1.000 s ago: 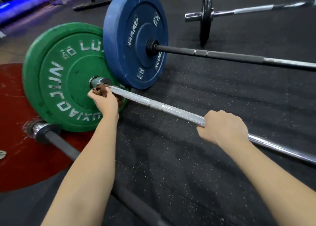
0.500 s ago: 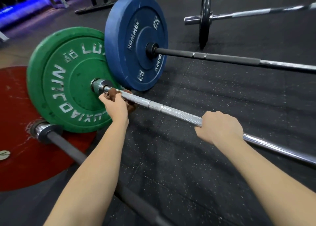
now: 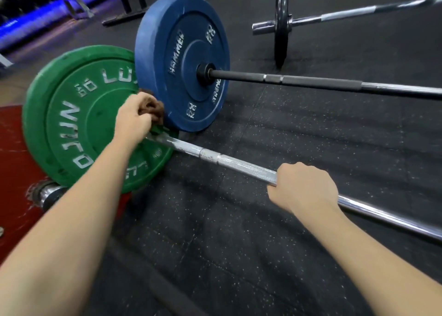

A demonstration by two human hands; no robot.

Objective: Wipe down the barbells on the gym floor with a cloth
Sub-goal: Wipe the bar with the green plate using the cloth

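Since the earlier frame the left hand [image 3: 132,120] has lifted the cloth [image 3: 151,108] off the silver barbell [image 3: 239,165] onto the green plate [image 3: 71,129], just beside the blue plate [image 3: 167,59]. Left grip is clamped on the bunched cloth; the right hand [image 3: 303,187] has its grip wrapped round the shaft.

Judged progress: early. The rest of this shaft, the black barbell [image 3: 311,81] and the far barbell [image 3: 358,11] appear outstanding.

Plates crowd the left; the floor [image 3: 263,244] towards the right lies open.

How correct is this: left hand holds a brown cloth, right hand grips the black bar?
One error: in the head view the right hand grips the silver bar, not the black one. The left hand does hold the brown cloth.
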